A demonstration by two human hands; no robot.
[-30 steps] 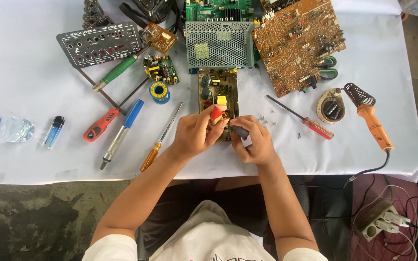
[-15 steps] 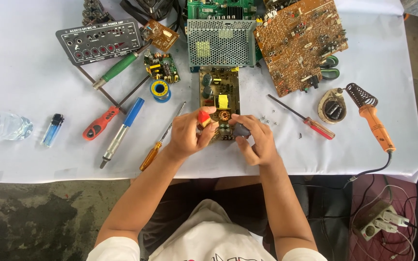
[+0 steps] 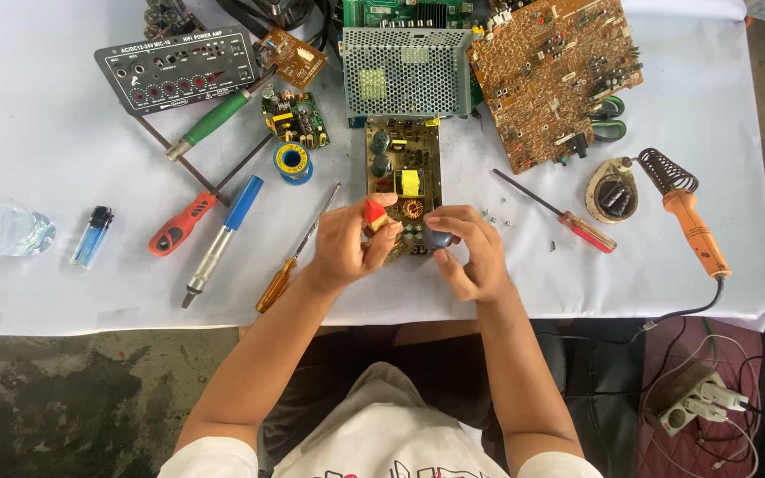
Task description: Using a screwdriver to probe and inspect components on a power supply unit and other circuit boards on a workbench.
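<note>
Two hands meet at the bench's six o'clock edge over a small brown rectangular circuit board (image 3: 403,173): the left hand (image 3: 347,248) pinches a red-handled tool (image 3: 374,213), the right hand (image 3: 471,257) curls around a dark rounded part (image 3: 438,238). The board looks light, stiff and fragile, best held by its bare edges.

Single head-worn view, looking almost straight down from above wearer. Bench (image 3: 46,292) fills upper two thirds of frame; wearer's lap, floor along bottom. Moderately near.
</note>
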